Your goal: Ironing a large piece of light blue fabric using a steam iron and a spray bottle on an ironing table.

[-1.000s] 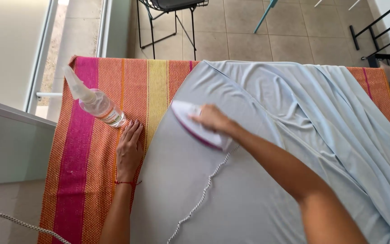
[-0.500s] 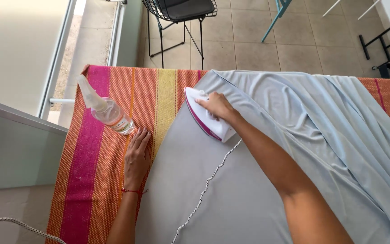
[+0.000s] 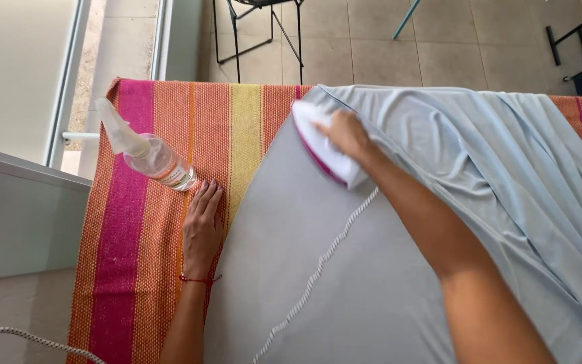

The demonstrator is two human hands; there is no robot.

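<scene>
Here, right grip: the right hand is wrapped tight around the white and pink iron, at the far edge of the pale blue cloth.
Left grip: the left hand lies flat with fingers spread, holding nothing, on the striped cover at the cloth's edge.
Could go wrong: a hot iron left in one spot could scorch the cloth.
Cord: the white cord trails over the cloth and could snag.
Bottle: the clear spray bottle lies just beyond the fingers; a bump could roll it.
Hidden: the iron's bottom and handle; the tabletop under the cover.
</scene>
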